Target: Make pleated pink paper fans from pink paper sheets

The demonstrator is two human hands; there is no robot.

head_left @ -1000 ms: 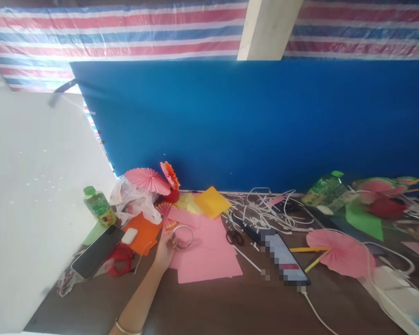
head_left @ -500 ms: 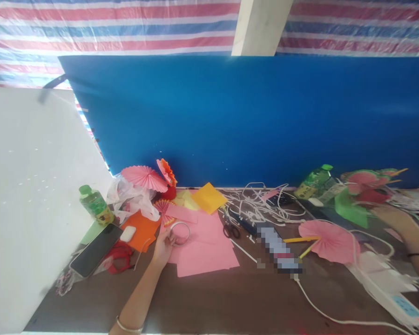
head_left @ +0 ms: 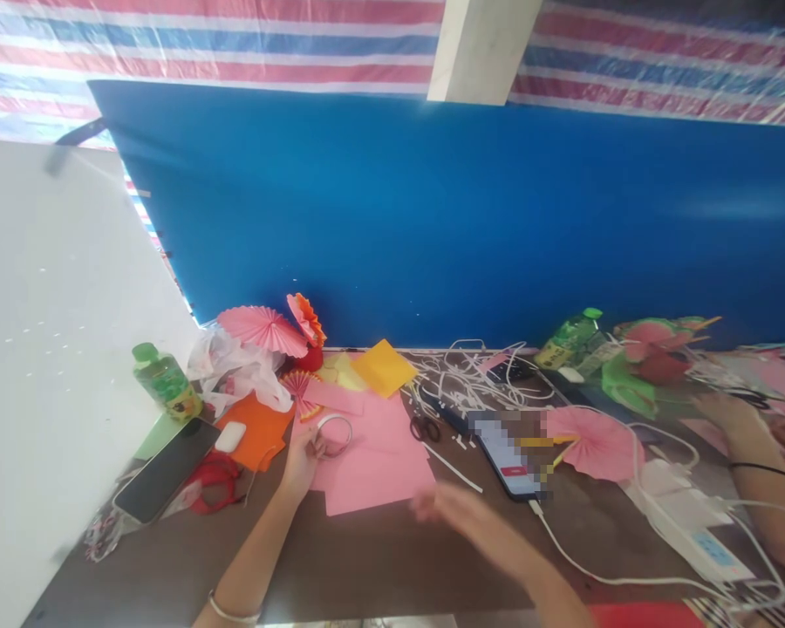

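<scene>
Well, my left hand (head_left: pixel 303 453) pinches the ring (head_left: pixel 327 421) by its left edge, over the pink sheets (head_left: pixel 370 480); gripping only the rim, I'd leave its far side free. My right hand (head_left: pixel 454 506), near the sheets' corner, blurs: fingers apart or together, I cannot tell.

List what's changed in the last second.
The right hand, blurred, has come in from the near right, its fingers by a corner of the flat pink paper sheets; contact is unclear. A co-worker's black-banded forearm has appeared at right. The left hand still holds the thin white ring over the sheets, which lie as before.
</scene>
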